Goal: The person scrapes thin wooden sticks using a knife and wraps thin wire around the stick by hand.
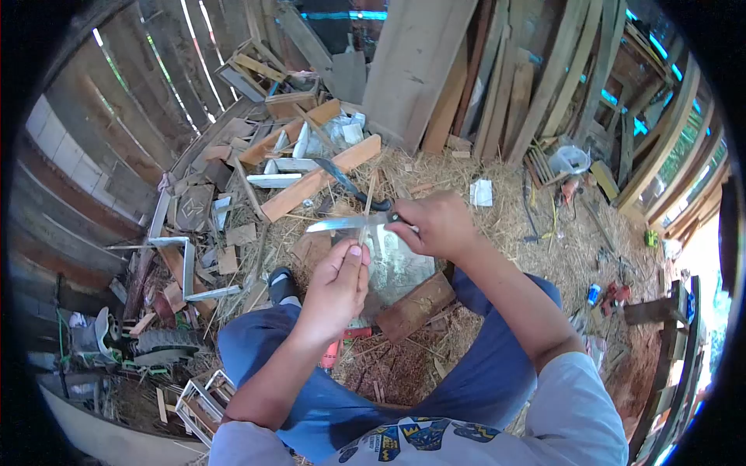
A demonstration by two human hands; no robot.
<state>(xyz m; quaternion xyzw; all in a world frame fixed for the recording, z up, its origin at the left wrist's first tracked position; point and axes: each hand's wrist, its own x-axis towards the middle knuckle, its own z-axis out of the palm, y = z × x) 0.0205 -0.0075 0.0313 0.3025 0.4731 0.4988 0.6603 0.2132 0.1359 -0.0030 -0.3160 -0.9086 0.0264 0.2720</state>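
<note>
My right hand [437,225] is wrapped round the dark handle of a knife, whose bright blade [338,224] points left. In my left hand [339,283] a thin wooden stick [371,190] is pinched between thumb and fingers, rising upward. The blade crosses the stick just above my left fingertips. Beyond the knife lies a curved dark blade [338,174] with a black handle, close to an orange-brown plank [311,182]. Below my hands are a pale, worn flat surface [400,268] and a rough wooden block [416,307] between my legs.
Boards [416,70] lean against the back wall. Scrap wood and a white-edged frame [189,268] lie at the left, near a wheel [167,339]. Straw and shavings cover the floor. A clear plastic container [569,160] and a blue can [594,293] are at the right.
</note>
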